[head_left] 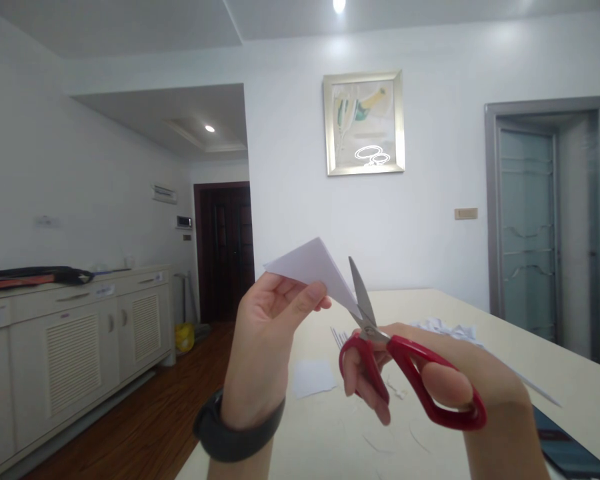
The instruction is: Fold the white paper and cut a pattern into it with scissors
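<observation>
A folded white sheet of paper point(307, 261) is pinched between the thumb and fingers of my left hand point(280, 303), held up above the table. My right hand point(430, 353) grips red-handled scissors point(415, 373), thumb through one loop and fingers through the other. The scissor blades are spread, and the paper's lower right corner lies at their crotch. Whether the blades have cut into it I cannot tell. A dark band circles my left wrist.
On the cream table point(405, 300) lie a piece of white paper point(314, 379), crumpled paper scraps point(445, 328), thin offcuts and a dark flat device point(570, 443) at the right. A white cabinet point(80, 353) stands along the left wall.
</observation>
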Tool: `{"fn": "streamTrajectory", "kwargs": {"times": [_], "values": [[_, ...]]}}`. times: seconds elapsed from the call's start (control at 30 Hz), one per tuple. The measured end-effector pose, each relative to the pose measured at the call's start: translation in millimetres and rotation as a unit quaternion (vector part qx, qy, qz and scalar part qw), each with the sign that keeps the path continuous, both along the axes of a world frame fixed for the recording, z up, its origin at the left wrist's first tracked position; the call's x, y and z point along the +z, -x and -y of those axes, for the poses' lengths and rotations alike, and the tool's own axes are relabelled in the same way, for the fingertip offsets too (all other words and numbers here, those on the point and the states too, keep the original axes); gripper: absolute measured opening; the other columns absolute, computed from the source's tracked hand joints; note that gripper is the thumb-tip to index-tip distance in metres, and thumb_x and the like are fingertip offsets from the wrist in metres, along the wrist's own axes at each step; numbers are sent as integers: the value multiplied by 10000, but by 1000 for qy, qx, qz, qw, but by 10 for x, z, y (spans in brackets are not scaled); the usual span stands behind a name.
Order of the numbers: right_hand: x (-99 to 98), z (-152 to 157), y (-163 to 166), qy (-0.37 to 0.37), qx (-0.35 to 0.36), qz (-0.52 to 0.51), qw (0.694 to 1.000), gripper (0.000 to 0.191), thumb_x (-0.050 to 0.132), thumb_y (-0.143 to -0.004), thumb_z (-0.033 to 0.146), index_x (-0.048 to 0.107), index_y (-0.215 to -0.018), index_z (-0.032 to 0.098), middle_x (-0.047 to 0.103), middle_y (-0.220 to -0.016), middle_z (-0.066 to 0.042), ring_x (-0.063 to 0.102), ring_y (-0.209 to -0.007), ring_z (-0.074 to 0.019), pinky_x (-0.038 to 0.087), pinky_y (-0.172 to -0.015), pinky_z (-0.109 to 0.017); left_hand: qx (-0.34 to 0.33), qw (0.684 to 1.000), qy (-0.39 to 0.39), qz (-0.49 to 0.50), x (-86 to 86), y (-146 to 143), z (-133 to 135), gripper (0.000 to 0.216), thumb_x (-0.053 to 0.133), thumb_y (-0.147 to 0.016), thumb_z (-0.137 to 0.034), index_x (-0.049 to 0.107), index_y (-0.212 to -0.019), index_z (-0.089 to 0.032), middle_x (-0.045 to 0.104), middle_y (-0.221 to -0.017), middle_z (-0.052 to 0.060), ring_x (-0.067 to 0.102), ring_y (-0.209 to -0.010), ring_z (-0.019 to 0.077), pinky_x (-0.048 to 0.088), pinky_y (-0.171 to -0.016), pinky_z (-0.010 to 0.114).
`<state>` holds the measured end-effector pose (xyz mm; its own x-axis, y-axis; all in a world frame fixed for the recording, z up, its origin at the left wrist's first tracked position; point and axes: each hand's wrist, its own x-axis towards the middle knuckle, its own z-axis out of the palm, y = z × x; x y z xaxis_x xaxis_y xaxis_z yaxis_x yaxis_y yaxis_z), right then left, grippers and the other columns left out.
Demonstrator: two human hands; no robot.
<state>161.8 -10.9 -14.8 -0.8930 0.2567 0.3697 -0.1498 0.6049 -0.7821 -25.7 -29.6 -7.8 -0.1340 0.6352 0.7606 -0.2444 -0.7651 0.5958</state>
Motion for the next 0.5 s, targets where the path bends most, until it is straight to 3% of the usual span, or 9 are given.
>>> {"fn": "streamTrajectory", "kwargs": {"times": [0.5], "values": [[29, 3, 63, -24, -5, -24, 999, 727, 426, -727, 811, 549, -926, 122, 534, -738, -56, 501, -693, -198, 426, -689, -352, -2, 1000, 4, -13, 17, 5, 25, 89, 727, -762, -202, 699, -847, -202, 696, -741, -23, 609, -654, 63, 498, -635, 131]]}}
